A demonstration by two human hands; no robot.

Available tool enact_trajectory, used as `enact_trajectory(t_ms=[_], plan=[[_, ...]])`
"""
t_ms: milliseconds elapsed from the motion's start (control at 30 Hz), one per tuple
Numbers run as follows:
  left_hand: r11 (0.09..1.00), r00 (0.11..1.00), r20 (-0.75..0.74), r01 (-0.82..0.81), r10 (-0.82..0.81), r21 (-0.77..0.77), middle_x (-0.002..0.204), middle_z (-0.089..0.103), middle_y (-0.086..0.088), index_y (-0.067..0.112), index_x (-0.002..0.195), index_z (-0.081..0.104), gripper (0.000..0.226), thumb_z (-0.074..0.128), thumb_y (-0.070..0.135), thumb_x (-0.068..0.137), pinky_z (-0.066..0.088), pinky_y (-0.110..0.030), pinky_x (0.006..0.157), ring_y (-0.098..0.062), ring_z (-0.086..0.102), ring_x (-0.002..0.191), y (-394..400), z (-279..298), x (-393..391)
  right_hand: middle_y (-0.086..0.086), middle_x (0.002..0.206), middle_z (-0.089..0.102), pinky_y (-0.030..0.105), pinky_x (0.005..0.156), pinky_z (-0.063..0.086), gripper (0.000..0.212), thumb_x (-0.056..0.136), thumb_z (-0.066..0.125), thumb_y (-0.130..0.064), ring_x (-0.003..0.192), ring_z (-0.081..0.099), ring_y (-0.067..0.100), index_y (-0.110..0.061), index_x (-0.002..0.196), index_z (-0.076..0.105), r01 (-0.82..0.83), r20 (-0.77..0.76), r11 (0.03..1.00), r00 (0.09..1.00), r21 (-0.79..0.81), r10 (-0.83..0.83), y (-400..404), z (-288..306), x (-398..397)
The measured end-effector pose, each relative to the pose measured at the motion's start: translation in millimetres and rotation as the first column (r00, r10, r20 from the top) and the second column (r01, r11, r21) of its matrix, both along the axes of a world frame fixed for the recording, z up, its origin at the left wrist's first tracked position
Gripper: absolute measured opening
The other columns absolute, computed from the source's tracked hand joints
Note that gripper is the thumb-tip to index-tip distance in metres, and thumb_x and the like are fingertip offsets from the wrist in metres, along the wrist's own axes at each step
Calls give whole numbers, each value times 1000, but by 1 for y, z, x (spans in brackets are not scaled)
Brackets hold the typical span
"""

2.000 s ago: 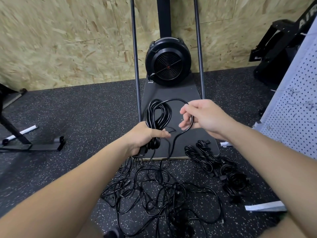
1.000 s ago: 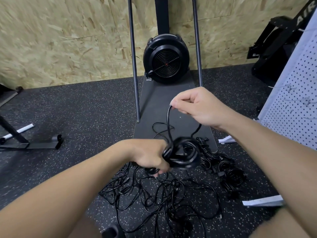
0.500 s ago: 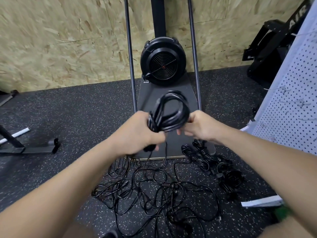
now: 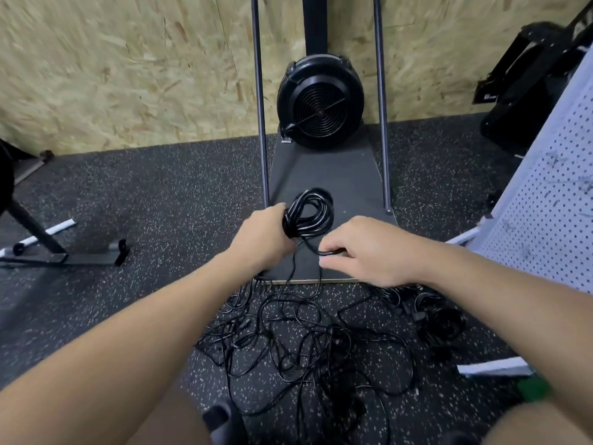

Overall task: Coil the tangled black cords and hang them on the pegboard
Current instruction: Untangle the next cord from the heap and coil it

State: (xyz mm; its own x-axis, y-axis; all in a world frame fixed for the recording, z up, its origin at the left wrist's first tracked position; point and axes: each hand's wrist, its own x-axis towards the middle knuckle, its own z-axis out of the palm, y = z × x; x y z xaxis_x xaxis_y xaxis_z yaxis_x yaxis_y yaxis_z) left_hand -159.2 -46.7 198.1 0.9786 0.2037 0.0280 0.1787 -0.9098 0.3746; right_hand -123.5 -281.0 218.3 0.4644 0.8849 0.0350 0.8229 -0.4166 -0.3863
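We grip the half-wound coil [image 4: 308, 214] in our left hand [image 4: 265, 235], fingers curled round its loops so they cannot spring apart, and hold it above the floor. Our right hand [image 4: 362, 250] pinches the loose strand [image 4: 313, 248] beside it, probably to feed the next loop. The strand trails down into the tangled cords [image 4: 298, 342] on the floor below; the pegboard [image 4: 545, 220] stands to our right.

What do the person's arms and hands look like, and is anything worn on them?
Both forearms are bare, with no sleeves in view. The left hand and right hand carry no gloves, and no rings or watch can be seen. A blurred green patch sits beside the right arm near the lower edge; what it is cannot be told.
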Motion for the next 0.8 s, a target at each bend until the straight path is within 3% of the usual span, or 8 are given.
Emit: enact_trajectory(t_ms=[133, 233, 300, 433, 533, 633, 700, 800], plan=[[922, 986, -110, 157, -125, 354, 103, 76, -12, 22, 106, 62, 22, 70, 30, 87, 50, -39, 72, -41, 70, 88, -27, -6, -3, -12, 77, 68, 38, 72, 48, 28, 108, 63, -42, 75, 60, 9, -27, 86, 72, -2, 44, 1000, 999, 19, 1, -6, 8, 2], [829, 929, -278, 349, -245, 438, 90, 72, 0, 25, 104, 66, 54, 78, 73, 81, 52, -38, 70, -33, 70, 79, -45, -1, -17, -18, 91, 76, 42, 83, 56, 20, 105, 69, -45, 87, 67, 8, -31, 95, 80, 34, 40, 996, 999, 84, -37, -11, 8, 12], [784, 870, -374, 466, -322, 410, 74, 56, 7, 24, 88, 58, 74, 70, 95, 71, 48, -36, 68, -26, 58, 68, -55, 0, -29, -20, 90, 77, 41, 83, 57, 18, 101, 74, -47, 88, 69, 5, -32, 94, 82, 46, -6, 992, 999, 114, -46, -12, 3, 19], [750, 767, -402, 615, -500, 243, 73, 54, 5, 26, 78, 44, 64, 67, 85, 87, 41, -36, 69, -30, 56, 71, -60, 1, -43, -11, 76, 77, 25, 70, 50, 16, 90, 90, -35, 71, 68, 7, -24, 80, 83, 114, -243, 976, 968, 184, -67, -23, 1, 30], [712, 725, -331, 677, -604, 185, 74, 58, 3, 18, 90, 52, 64, 67, 81, 91, 39, -36, 62, -20, 56, 65, -51, 0, -44, -1, 77, 79, 40, 73, 55, 18, 85, 94, -33, 78, 72, 28, -21, 78, 82, 185, -368, 959, 925, 212, -97, -33, -5, 40], [691, 698, -236, 712, -676, 123, 64, 50, 6, 21, 82, 44, 62, 69, 77, 93, 28, -23, 50, -8, 42, 54, -45, 8, -47, 9, 81, 79, 50, 77, 56, 19, 84, 95, -35, 80, 70, 42, -20, 81, 83, 218, -451, 948, 888, 234, -92, -32, -14, 45], [691, 691, -171, 720, -702, 71, 63, 52, 6, 22, 85, 47, 58, 69, 74, 94, 29, -20, 50, -9, 46, 53, -42, 15, -49, 13, 84, 80, 44, 75, 56, 14, 87, 93, -29, 74, 70, 32, -18, 85, 85, 237, -519, 935, 852, 264, -70, -31, -18, 48], [751, 743, -107, 652, -660, -108, 80, 69, 4, 26, 112, 59, 48, 72, 69, 95, 45, -20, 61, -9, 61, 69, -42, 22, -54, 10, 88, 82, 33, 78, 59, 6, 94, 85, -16, 79, 74, 15, -11, 91, 85, 267, -595, 921, 802, 284, -49, -34, -22, 53]])
